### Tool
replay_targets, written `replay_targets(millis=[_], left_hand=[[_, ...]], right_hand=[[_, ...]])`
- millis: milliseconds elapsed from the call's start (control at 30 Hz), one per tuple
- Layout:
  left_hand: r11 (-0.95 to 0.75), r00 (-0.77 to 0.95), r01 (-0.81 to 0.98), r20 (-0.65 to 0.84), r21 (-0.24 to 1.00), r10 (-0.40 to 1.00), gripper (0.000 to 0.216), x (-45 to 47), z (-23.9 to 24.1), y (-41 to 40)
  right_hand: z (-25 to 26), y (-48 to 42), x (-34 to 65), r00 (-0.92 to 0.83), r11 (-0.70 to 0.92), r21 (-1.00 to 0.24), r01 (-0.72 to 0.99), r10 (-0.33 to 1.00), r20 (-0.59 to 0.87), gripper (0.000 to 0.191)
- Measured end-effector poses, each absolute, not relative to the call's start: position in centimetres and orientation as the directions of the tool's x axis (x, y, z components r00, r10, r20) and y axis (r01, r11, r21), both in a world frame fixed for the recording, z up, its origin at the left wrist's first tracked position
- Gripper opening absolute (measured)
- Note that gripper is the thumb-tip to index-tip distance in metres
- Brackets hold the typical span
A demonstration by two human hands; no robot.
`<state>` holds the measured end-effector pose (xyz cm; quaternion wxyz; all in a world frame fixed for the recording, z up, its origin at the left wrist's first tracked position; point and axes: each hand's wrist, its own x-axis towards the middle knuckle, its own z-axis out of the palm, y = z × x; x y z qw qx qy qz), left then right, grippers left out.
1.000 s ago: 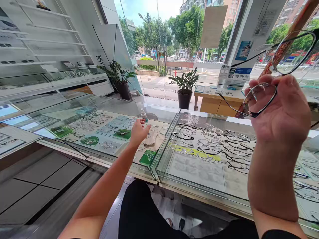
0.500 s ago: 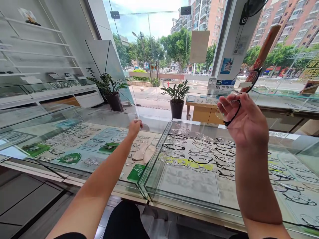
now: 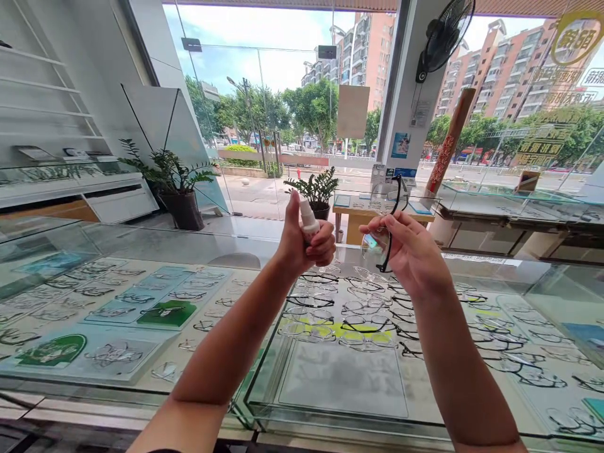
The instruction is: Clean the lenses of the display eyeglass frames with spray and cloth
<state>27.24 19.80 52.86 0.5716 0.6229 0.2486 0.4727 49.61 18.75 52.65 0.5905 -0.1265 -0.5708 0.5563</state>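
Note:
My left hand point(image 3: 306, 246) is wrapped round a small white spray bottle point(image 3: 309, 221), its top pointing up and its thumb raised beside it. My right hand point(image 3: 409, 253) pinches a pair of black-rimmed glasses point(image 3: 383, 230) by the frame, the lenses facing the bottle a short way to its right. Both hands are raised in front of me above the glass display counter point(image 3: 330, 390).
The counter holds rows of several glasses frames point(image 3: 358, 308) under glass, with green cards point(image 3: 163, 313) in the left case. Two potted plants point(image 3: 175, 189) stand behind it by the shop window. A wall fan point(image 3: 443, 31) hangs upper right; a second counter point(image 3: 519, 207) runs at right.
My left hand took the spray bottle from the counter top and lifted it to the middle. My right hand brought the glasses down and left, close to the bottle.

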Motion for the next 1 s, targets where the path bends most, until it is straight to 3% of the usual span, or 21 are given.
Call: replay_targets(millis=[100, 333, 433, 767, 1000], left_hand=[[-0.234, 0.471, -0.239, 0.324, 0.942, 0.821, 0.092, 26.9, 52.7, 19.6], [-0.404, 0.246, -0.089, 0.413, 0.91, 0.877, 0.081, 26.9, 51.2, 21.3], [-0.422, 0.172, -0.03, 0.421, 0.906, 0.891, 0.08, 27.3, 50.8, 21.7], [-0.382, 0.18, 0.009, 0.374, 0.924, 0.91, 0.08, 27.8, 50.4, 21.8], [-0.401, 0.274, 0.089, 0.365, 0.912, 0.89, 0.079, 27.3, 50.2, 21.7]], right_hand=[[52.0, 18.6, 48.5, -0.374, 0.276, -0.832, -0.481, 0.794, 0.48, 0.026], [50.6, 19.4, 46.6, -0.482, 0.167, -0.877, -0.451, 0.781, 0.397, 0.027], [50.4, 19.8, 46.5, -0.484, 0.141, -0.879, -0.456, 0.789, 0.378, 0.027], [50.3, 20.1, 46.3, -0.484, 0.14, -0.884, -0.446, 0.793, 0.37, 0.03], [50.5, 21.2, 47.2, -0.323, 0.225, -0.85, -0.475, 0.855, 0.407, 0.029]])
